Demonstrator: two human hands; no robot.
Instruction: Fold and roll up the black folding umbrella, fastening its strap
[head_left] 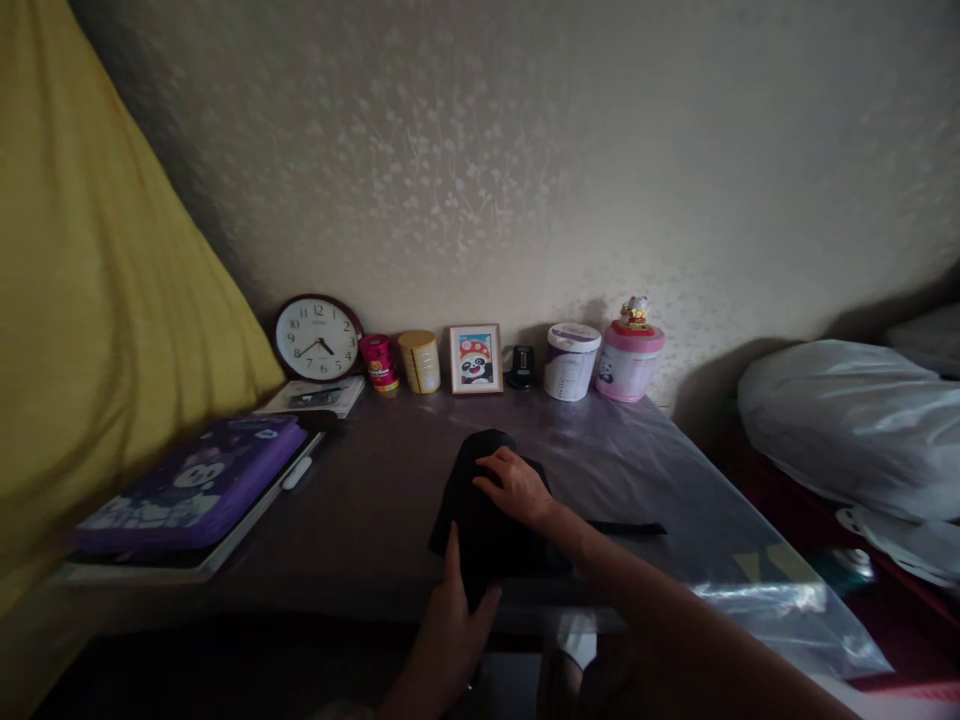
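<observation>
A dark, soft black fabric item (480, 505) lies near the front edge of the table, its shape rounded at the far end. What kind of thing it is cannot be made out in the dim light. From its right side a narrow black strap (630, 528) runs out across the table. My right hand (517, 487) rests on top of it with bent fingers gripping the fabric. At the near edge my left hand (456, 620) holds it, index finger along the left side and thumb on the right; the other fingers are hidden.
Plastic sheeting covers the table (375, 480). A purple case (202, 480) lies on books at left, beside a yellow curtain (90, 280). Along the wall stand a clock (317, 338), several tins and tubs, and a panda picture (476, 358). A white bag (855, 425) is at right.
</observation>
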